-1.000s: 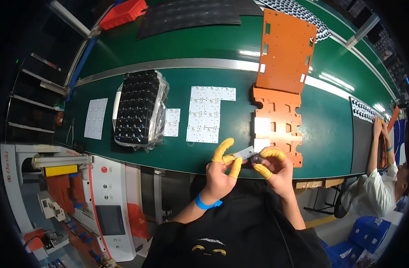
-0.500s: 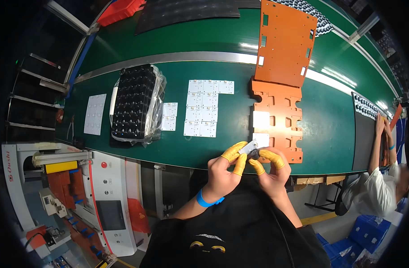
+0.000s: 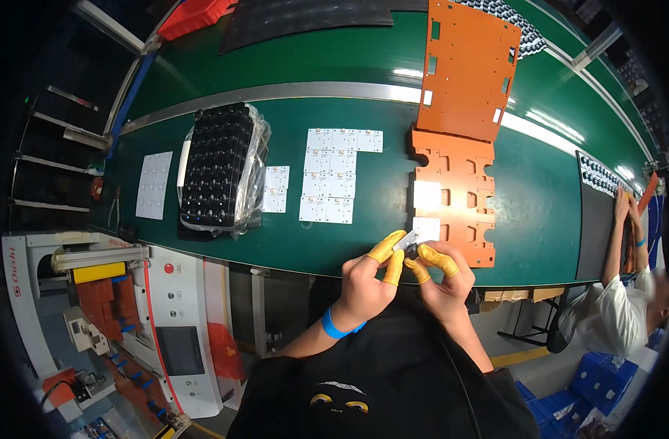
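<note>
My left hand (image 3: 369,284), in yellow finger covers, pinches a small white circuit board (image 3: 405,240), tilted with its thin edge toward me. In the yellow-covered fingers of my right hand (image 3: 448,282) is a small round black part (image 3: 412,252), held against or just beside the board; whether they touch cannot be made out. Both hands meet at the near edge of the green table, in front of an orange fixture (image 3: 460,155) with cutouts. Two white squares (image 3: 426,195) lie along its left side. Its hinged-looking orange plate (image 3: 466,73) stretches away behind it.
Several white boards (image 3: 320,162) lie in rows left of the fixture. Farther left are a stacked black tray (image 3: 216,172) in clear plastic and a white sheet (image 3: 154,186). A machine (image 3: 177,329) stands at lower left. A co-worker (image 3: 618,293) works at far right.
My hands stay together at nearly the same spot. The white board has turned slightly more edge-on, and the black part has shifted a little to the left.
</note>
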`<state>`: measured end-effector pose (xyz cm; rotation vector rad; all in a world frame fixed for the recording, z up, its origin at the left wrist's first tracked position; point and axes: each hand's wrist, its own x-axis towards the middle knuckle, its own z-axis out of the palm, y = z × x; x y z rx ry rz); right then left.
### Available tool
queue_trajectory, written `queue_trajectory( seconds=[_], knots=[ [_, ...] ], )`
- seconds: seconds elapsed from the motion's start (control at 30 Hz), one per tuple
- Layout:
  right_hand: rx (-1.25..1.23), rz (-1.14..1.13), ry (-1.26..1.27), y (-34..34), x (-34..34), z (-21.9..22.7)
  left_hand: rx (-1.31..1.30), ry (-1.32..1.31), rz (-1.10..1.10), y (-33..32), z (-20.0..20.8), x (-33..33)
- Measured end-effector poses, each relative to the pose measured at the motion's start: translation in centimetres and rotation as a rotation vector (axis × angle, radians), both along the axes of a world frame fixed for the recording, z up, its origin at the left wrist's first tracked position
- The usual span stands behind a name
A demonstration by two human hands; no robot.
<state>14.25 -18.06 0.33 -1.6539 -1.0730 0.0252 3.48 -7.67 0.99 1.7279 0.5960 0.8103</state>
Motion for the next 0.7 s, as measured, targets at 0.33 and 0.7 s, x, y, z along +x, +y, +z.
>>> queue_trajectory(
  seconds=[0.33, 0.7],
  knots=[
    [-0.063, -0.018, -0.062, -0.1, 0.2, 0.6, 0.005, -0.042, -0.06, -0.2, -0.4, 0.0],
    [-0.049, -0.002, -0.076, 0.6, -0.2, 0.8, -0.27, -0.05, -0.092, 0.7, -0.9, -0.1]
  ],
)
